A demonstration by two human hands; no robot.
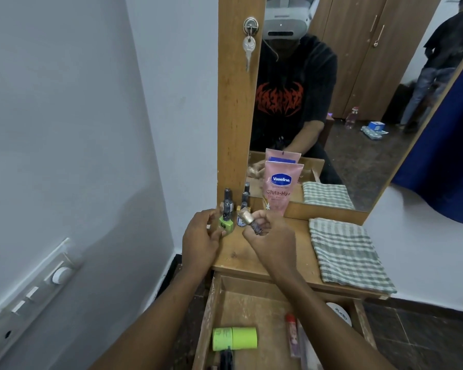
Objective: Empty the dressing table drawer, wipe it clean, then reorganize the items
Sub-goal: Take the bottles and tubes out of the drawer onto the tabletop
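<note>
The wooden drawer (214, 311) stands pulled open below the table top (241, 256). Inside lie a green tube (234, 338), a slim red-capped tube (293, 335), a white round lid (341, 313) and a dark item at the front edge. My right hand (271, 236) is shut on a gold nail polish bottle (247, 216) held just above the table. My left hand (201, 237) touches a green nail polish bottle (226, 222) that stands on the table's left corner. Behind them stand other small bottles (227, 200) and a pink Vaseline tube (278, 188).
A folded green-and-white checked cloth (345, 252) lies on the table's right half. The mirror (332, 102) rises behind, with a key (249, 46) in its wooden frame. A wall with a switch panel (30, 297) is close on the left.
</note>
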